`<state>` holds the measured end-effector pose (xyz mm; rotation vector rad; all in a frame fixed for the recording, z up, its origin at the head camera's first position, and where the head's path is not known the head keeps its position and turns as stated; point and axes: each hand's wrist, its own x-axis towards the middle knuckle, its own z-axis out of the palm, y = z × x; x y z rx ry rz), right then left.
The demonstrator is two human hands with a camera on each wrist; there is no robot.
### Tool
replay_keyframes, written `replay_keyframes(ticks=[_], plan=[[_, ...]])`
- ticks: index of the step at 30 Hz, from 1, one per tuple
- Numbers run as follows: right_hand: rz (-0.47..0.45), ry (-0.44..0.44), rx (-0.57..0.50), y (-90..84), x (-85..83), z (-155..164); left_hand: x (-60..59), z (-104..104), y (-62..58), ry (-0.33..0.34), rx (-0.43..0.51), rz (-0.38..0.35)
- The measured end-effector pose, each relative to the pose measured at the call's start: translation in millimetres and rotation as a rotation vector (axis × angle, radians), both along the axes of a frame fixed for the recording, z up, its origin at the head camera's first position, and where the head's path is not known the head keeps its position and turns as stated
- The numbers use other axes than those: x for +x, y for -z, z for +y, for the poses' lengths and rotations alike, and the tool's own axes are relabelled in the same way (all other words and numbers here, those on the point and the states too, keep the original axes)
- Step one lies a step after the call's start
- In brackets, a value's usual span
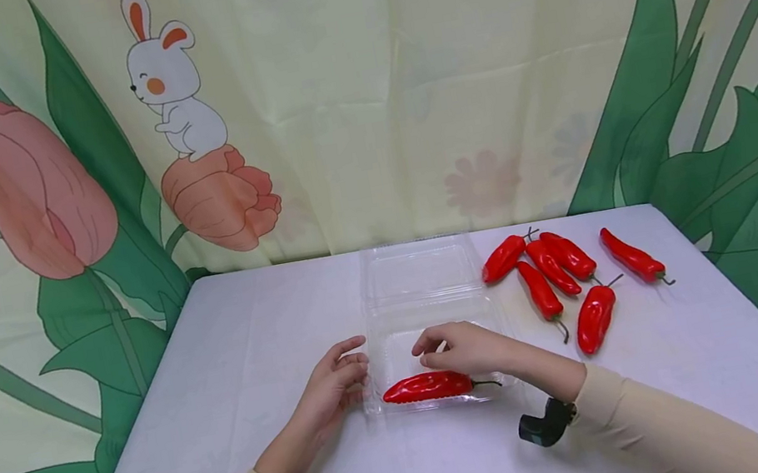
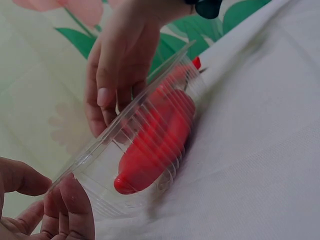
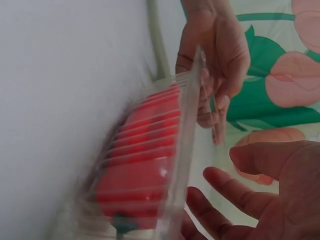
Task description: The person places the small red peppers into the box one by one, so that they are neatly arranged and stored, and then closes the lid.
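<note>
A clear plastic clamshell container lies opened out on the table, its lid folded back away from me. One glossy red chili pepper rests along the near side of its base, stem to the right. At the left edge, my left hand pinches the container's rim between thumb and fingers, as the left wrist view shows. My right hand hovers over the base just beyond the pepper, fingers loosely bent and holding nothing. In the right wrist view the pepper shows through the ribbed plastic wall.
Several more red chili peppers lie loosely to the right of the container. One pepper sits apart at the far right and another lies nearest my right forearm. A white cloth covers the table; a printed curtain hangs behind.
</note>
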<state>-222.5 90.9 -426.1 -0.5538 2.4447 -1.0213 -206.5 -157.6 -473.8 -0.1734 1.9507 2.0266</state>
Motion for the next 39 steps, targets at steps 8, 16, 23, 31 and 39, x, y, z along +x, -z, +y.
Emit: replay_keyframes(ticks=[8,16,23,31,39], plan=[[0.038,0.038,0.017,-11.3,-4.1,8,-0.1,-2,1.0,0.013,-0.004,0.005],[0.039,0.063,-0.018,-22.5,-9.1,19,2.6,-5,4.0,0.004,-0.018,-0.006],[0.064,0.132,-0.026,-32.8,-15.1,36,3.3,-4,4.8,0.009,0.001,-0.005],[0.081,0.188,-0.017,-36.4,-18.5,59,2.6,-4,3.4,0.011,0.014,0.001],[0.089,0.254,-0.024,-34.9,-26.0,88,2.1,-3,0.8,0.017,0.005,0.002]])
